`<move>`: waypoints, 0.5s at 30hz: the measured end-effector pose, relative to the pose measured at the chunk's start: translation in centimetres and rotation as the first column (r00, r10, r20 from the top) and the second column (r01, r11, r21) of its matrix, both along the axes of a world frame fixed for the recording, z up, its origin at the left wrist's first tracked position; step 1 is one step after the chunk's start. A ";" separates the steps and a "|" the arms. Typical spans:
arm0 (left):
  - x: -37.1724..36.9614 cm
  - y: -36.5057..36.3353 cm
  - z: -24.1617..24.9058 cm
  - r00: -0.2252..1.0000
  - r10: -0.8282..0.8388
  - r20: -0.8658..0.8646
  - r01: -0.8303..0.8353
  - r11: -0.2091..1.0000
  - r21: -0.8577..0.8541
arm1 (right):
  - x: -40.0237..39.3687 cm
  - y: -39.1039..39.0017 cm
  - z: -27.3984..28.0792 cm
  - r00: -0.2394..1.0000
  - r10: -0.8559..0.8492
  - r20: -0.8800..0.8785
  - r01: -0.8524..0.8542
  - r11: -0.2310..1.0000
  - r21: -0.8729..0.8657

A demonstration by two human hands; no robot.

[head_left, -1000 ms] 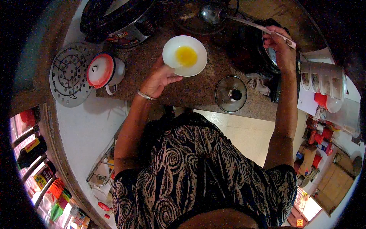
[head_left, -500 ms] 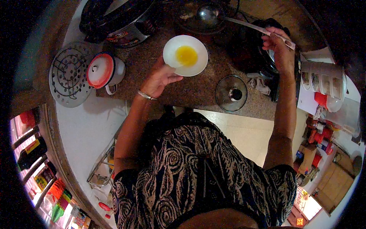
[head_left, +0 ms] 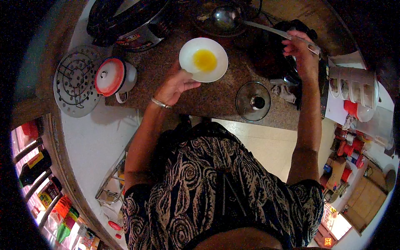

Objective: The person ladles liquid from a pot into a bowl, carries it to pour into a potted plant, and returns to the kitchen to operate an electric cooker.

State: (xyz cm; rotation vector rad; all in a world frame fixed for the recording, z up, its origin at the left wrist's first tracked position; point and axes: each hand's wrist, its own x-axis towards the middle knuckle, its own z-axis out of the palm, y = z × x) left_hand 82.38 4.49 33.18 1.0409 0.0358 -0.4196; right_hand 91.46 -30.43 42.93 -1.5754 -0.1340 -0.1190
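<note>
My left hand (head_left: 177, 86) grips the lower left rim of a white bowl (head_left: 219, 64), holding it over the counter. A pool of yellow liquid (head_left: 204, 61) lies in the bowl. In my right hand (head_left: 301, 52) is the handle of a metal ladle (head_left: 225, 18), whose round head is at the top of the view over a dark dish or pan (head_left: 204, 30). Beneath my right forearm stands a dark cooker (head_left: 273, 58), partly hidden. A glass lid (head_left: 253, 101) with a black knob lies on the counter edge below the bowl.
On the left stand a white enamel pot (head_left: 129, 78) with a red-rimmed lid and a round perforated metal plate (head_left: 68, 100). A large black appliance (head_left: 139, 35) is at the upper left. A crumpled cloth (head_left: 284, 92) and stacked clear containers (head_left: 354, 85) are on the right.
The ladle and my right hand have shifted slightly left, with its head a little lower. My left hand and the bowl have hardly moved.
</note>
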 end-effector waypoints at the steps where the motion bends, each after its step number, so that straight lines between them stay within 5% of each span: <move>1: -0.1 0.0 0.1 0.999 -0.003 0.035 0.003 1.000 -0.007 | 0.0 0.2 0.0 1.000 0.002 -0.006 -0.002 1.000 -0.002; 15: 0.5 0.3 -0.9 1.000 0.016 -0.026 -0.017 0.999 -0.041 | 0.2 1.0 -0.8 1.000 0.006 -0.018 -0.006 1.000 0.015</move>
